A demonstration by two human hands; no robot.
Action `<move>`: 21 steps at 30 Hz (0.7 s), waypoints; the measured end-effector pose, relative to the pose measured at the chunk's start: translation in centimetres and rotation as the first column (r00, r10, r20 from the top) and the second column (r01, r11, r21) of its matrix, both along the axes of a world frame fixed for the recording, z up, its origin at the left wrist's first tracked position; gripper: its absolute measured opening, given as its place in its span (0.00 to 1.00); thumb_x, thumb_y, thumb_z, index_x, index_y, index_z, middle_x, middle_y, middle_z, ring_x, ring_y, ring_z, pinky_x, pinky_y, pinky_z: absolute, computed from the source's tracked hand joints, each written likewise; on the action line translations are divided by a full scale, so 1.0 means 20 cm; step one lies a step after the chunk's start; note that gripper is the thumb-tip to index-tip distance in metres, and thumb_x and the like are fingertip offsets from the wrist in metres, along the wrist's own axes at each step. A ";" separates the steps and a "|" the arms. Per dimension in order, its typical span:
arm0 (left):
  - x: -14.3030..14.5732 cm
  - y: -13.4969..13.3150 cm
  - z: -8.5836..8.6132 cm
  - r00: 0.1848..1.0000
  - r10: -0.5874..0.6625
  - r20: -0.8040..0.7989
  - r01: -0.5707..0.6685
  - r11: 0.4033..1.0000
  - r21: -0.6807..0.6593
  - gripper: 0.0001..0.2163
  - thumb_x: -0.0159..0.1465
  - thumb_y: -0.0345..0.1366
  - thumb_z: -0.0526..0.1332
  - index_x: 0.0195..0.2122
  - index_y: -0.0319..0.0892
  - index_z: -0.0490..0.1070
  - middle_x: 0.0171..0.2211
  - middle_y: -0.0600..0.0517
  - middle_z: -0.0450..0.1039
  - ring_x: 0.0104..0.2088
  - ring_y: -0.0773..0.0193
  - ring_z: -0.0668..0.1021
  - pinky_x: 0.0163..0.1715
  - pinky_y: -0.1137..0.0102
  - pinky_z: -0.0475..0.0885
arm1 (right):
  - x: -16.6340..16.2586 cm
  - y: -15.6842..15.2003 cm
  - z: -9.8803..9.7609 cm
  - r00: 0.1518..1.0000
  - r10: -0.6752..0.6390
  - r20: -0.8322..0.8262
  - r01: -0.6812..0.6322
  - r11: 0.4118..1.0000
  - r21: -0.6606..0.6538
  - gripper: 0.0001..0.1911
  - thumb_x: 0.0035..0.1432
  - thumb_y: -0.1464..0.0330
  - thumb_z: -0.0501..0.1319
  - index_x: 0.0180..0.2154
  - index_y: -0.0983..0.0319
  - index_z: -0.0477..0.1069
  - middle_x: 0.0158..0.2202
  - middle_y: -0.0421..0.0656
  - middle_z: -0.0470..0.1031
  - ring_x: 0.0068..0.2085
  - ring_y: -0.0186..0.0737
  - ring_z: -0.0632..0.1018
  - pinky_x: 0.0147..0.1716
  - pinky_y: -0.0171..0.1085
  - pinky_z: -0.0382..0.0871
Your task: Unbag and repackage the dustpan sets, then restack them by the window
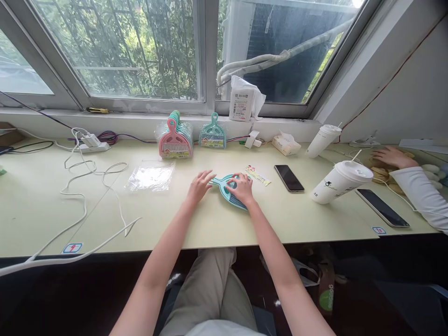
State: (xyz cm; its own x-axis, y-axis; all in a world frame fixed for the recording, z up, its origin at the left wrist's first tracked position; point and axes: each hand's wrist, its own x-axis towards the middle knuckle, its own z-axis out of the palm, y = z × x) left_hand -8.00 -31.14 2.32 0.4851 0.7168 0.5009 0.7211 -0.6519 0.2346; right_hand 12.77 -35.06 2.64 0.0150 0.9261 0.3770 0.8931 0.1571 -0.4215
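Teal dustpan (223, 190), brush (238, 201) with bluish bristles nested in it, lying flat on table (217, 228), handles pointing left, partly covered

1 unpackaged dustpan (227, 195), 1 loose card (259, 176) and 2 lidded cups (340, 181) show.

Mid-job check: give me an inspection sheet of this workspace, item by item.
Surface: pale table, seams at left and right.
Job's things: teal dustpan lying on the table; printed card at its right; clear plastic at left; wrapped dustpans behind.
Clutter: phone, second phone, two lidded cups, tissues.
Left hand: at the dustpan's handle end; grip unclear.
Right hand: over the dustpan's body, fingers curled.
Cables: white cables loop across the left side, past the front edge; power strip behind.
Surroundings: window behind; screwdriver on its sill; another person's hand at right.
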 end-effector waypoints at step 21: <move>0.03 -0.03 -0.05 0.990 -0.031 -0.136 0.030 1.000 -0.008 0.17 0.62 0.23 0.52 0.46 0.44 0.73 0.49 0.45 0.73 0.48 0.56 0.74 0.46 0.62 0.68 | -0.04 0.00 0.01 0.996 0.058 0.073 -0.057 0.998 -0.014 0.07 0.53 0.61 0.62 0.30 0.55 0.77 0.48 0.43 0.70 0.53 0.46 0.64 0.58 0.49 0.44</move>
